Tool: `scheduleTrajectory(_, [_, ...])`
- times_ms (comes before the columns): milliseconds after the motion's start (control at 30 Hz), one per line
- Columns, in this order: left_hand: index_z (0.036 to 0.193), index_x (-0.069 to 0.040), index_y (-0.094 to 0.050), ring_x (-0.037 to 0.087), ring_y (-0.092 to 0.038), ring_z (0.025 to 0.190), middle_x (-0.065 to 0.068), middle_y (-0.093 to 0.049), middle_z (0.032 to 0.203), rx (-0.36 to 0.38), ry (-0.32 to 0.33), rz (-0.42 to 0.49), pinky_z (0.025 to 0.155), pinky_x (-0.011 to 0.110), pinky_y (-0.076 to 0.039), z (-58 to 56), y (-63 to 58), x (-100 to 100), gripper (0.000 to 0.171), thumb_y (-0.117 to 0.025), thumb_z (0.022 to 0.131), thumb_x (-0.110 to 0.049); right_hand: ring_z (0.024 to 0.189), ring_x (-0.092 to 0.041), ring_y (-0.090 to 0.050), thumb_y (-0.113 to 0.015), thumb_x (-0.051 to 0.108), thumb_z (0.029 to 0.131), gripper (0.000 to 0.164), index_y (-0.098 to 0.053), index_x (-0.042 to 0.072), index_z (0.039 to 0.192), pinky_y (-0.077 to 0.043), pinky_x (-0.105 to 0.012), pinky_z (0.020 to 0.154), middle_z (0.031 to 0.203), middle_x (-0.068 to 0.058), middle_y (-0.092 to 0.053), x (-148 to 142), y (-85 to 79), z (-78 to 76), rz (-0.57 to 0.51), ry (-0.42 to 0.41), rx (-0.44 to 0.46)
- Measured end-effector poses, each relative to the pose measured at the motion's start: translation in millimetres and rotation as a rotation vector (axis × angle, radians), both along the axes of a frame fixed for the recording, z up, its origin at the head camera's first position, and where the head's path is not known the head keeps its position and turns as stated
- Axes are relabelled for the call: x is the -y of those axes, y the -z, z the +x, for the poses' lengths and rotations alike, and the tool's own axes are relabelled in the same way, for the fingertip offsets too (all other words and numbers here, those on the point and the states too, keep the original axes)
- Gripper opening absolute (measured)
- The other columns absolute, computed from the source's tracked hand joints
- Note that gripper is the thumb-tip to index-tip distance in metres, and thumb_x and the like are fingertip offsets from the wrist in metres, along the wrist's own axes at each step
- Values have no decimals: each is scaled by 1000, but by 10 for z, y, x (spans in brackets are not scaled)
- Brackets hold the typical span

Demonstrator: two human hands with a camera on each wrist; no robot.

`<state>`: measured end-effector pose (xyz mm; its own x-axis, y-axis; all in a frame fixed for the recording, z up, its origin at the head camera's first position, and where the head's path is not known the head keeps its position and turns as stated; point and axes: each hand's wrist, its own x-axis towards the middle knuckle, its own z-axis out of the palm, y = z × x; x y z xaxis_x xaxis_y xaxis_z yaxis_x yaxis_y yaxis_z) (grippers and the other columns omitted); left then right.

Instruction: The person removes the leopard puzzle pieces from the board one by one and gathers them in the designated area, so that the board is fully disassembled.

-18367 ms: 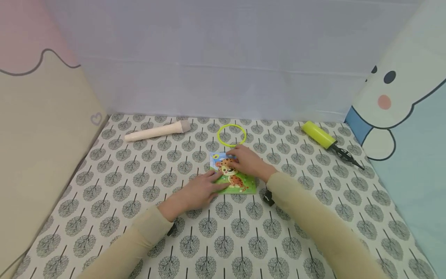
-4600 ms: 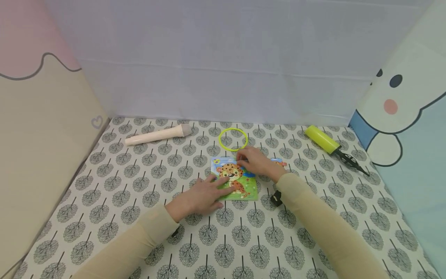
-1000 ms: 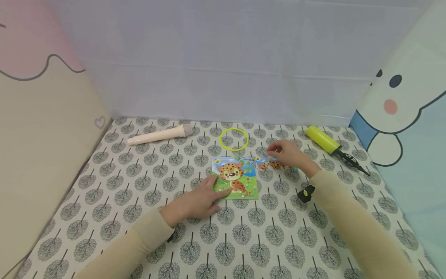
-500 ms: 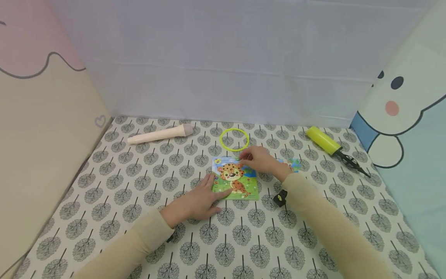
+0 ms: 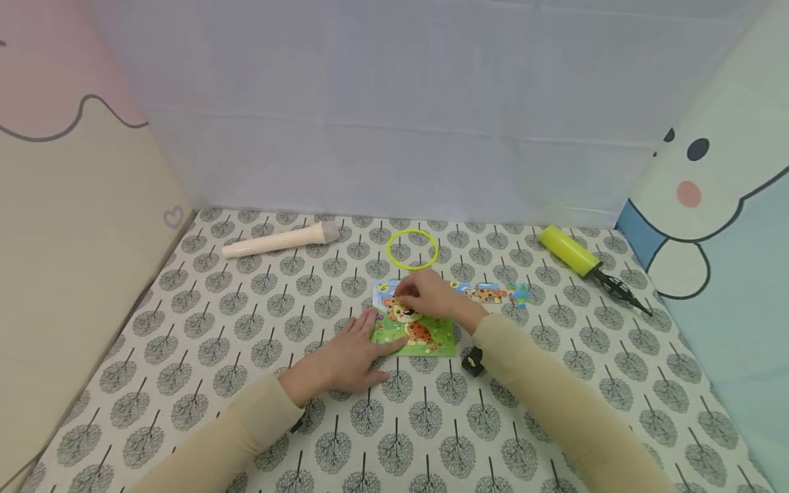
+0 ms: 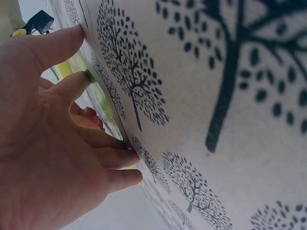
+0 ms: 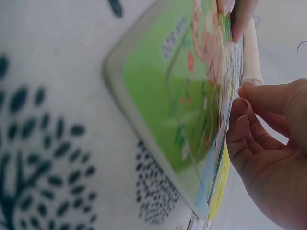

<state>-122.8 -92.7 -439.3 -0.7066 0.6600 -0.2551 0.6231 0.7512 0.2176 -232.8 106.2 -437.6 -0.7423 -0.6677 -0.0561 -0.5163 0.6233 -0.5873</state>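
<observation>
A square jigsaw puzzle (image 5: 439,344) with a cartoon leopard on a green and blue ground lies flat on the tablecloth. My left hand (image 5: 348,356) rests at its left edge with fingers spread, one fingertip on the picture's lower part. Over the leopard's head is my right hand (image 5: 427,293), fingers curled. In the right wrist view, the thumb and index fingertips of that hand (image 7: 268,129) meet at the puzzle surface; whether a piece is between them is hidden. A row of jigsaw pieces (image 5: 487,294) lies right of the puzzle.
Behind the puzzle lies a yellow-green ring (image 5: 390,252). A pale microphone-shaped stick (image 5: 277,242) is at the back left, and a yellow-green hand pump (image 5: 570,252) with a black end at the back right. Fabric walls (image 5: 394,123) bound the tablecloth (image 5: 394,438).
My right hand has moved left from the loose pieces to the leopard's head. The row of pieces has grown since 4.6 seconds ago. My left hand stays by the puzzle's left edge.
</observation>
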Motion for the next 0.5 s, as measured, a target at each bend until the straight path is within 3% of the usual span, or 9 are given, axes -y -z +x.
scheduleTrajectory(267, [150,-33,-30,46,-4,139,36,-5,150,2,2,-18,108,61,-15,15,-50,9,63,-53,93,-50,80,-7,-60,-68,14,90,20,-70,7,108,-51,-23,73,95,2,-67,116,0,33,46,-103,41])
scheduleTrajectory(500, [151,-33,-29,46,-3,139,36,-2,150,29,-10,-26,109,58,-18,29,-71,3,64,-53,94,-50,85,-7,-60,-71,16,88,23,-70,9,110,-50,-22,76,98,3,-67,161,11,41,77,-102,68])
